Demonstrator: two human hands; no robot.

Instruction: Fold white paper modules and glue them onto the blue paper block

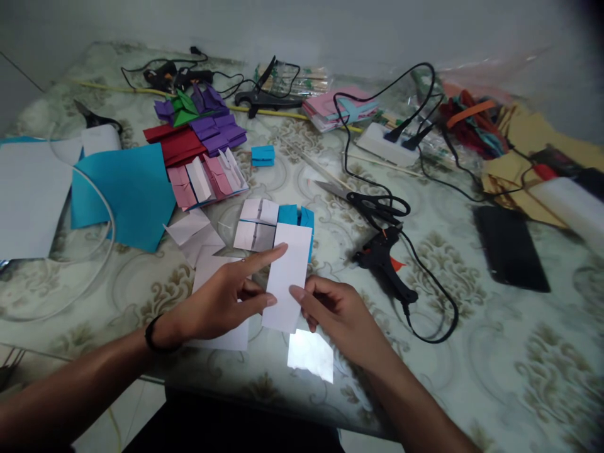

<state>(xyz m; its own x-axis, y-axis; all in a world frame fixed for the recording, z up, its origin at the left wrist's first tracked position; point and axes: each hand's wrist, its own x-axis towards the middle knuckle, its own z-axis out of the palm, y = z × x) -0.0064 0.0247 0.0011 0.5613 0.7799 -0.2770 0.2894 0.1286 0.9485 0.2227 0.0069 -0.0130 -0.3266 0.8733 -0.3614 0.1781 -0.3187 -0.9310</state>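
Observation:
Before me is an upright-held white paper rectangle [287, 270], its top overlapping a folded blue paper piece [289, 214]. My right hand [337, 314] pinches its right edge, thumb in front and fingers behind. On the left edge, my left hand [231, 289] grips it with the thumb, while the index finger stretches across its face. A folded white paper piece [257, 223] lies just beyond. Under my left hand rests more white paper [221, 333], partly hidden by the wrist.
Right of the hands lie black scissors [372, 204] and a glue gun [387, 267] with a looping cord. A dark phone-like slab [509, 248] is farther right. Blue sheets [123, 195] and folded pink [207, 179], red and purple papers [219, 132] lie left. A power strip [387, 145] stands behind.

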